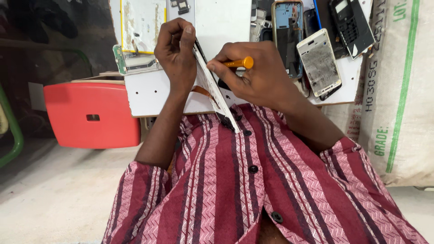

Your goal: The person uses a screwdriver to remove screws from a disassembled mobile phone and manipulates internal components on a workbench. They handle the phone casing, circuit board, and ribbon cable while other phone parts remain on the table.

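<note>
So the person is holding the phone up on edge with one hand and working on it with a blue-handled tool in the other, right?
Not quite: the tool's handle is orange, not blue. The head view shows the left hand holding the phone up on edge, while the right hand works on it with the orange-handled tool.

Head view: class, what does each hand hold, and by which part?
Left hand grips the upper end of a tilted phone panel. Right hand pinches an orange-handled tool along its handle.
</note>
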